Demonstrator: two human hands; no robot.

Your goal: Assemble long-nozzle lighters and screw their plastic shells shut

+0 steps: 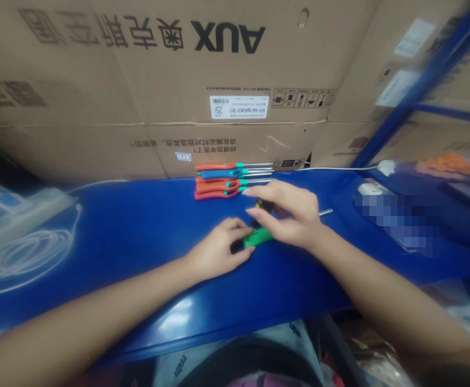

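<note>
A green long-nosed lighter lies across the blue shelf, its metal rod poking out to the right beyond my right hand. My left hand pinches the left end of its handle between thumb and fingers. Over the lighter's middle, my right hand is closed on a small black-and-yellow object, mostly hidden by the fingers, so its kind is unclear. Just behind the hands, several orange, blue and red long-nosed lighters lie stacked side by side, rods pointing right.
A large cardboard box stands upright along the back of the blue shelf. On the left are a coiled white cable and a power strip. At right lie a pixelated flat object and a white item.
</note>
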